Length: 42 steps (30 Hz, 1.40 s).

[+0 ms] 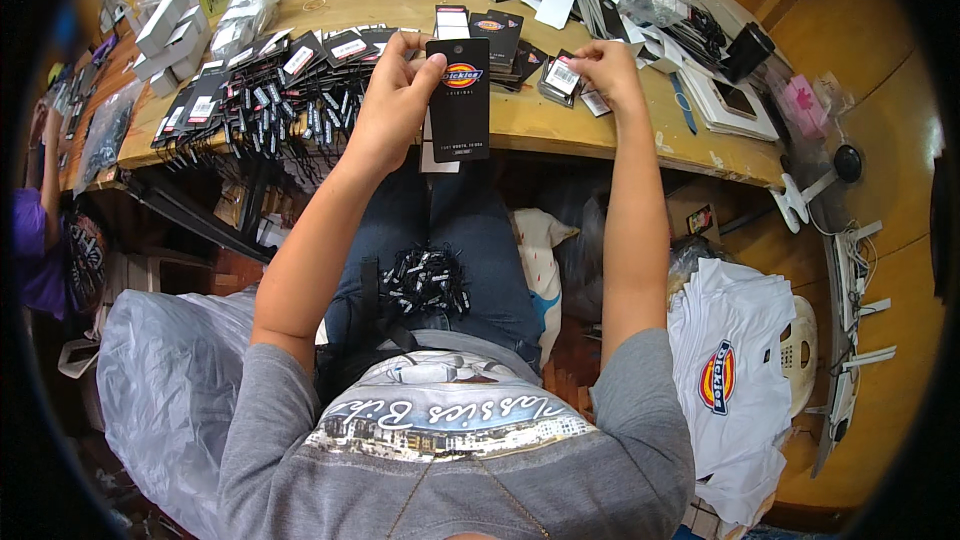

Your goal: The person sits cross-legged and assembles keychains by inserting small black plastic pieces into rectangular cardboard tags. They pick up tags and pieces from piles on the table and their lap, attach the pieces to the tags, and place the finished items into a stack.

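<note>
Left hand (398,90): fingertips hidden behind black tag (461,115)
Barcode label (562,76): print too small
Co-worker (40,230): cut off at left

Smooth, matt card tag (460,110)

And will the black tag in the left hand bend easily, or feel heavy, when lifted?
Probably stiff: the black tag looks flat, though the left hand grips only its upper side. Likely light, since a pinch supports it.
</note>
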Each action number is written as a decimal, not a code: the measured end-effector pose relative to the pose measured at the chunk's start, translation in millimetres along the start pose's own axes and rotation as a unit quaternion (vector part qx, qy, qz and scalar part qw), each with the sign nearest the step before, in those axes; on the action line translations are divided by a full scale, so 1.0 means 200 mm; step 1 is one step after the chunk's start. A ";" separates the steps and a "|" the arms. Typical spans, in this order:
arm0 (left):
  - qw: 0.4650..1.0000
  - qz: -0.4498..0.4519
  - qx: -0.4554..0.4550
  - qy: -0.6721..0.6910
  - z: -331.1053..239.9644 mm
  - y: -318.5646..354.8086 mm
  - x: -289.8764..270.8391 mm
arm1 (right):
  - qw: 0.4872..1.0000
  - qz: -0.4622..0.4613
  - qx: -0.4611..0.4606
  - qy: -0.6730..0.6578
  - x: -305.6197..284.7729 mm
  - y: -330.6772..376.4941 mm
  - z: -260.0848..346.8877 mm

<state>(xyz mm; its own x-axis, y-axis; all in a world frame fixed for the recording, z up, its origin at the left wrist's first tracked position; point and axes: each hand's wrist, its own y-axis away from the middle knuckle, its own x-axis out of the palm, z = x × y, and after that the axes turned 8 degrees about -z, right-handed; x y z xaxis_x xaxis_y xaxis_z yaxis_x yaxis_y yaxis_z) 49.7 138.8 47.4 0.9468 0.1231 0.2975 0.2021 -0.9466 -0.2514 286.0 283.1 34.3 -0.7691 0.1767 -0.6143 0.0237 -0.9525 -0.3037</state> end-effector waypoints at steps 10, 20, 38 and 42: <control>0.993 0.035 0.057 -0.095 0.11 0.17 -0.01 | 0.938 0.090 -0.112 -0.315 0.09 0.56 0.46; 0.996 -0.055 -0.032 -0.068 0.06 0.29 -0.33 | 0.968 0.094 -0.158 -0.170 0.49 0.86 0.16; 0.983 -0.010 -0.181 0.013 0.07 0.42 -0.61 | 0.915 0.325 -0.047 -0.233 0.63 1.06 0.15; 0.960 0.086 -0.266 0.019 0.12 0.47 -0.59 | 0.859 0.352 0.068 -0.365 0.51 1.06 0.20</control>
<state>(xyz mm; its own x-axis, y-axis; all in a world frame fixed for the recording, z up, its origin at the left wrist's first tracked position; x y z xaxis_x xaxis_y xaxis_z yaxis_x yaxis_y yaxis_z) -37.5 42.9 -32.4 0.9428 -0.0504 0.3294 -0.1232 -0.9712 0.2040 188.1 89.6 -63.5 -0.7909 -0.6114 0.0249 0.6113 -0.7879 0.0743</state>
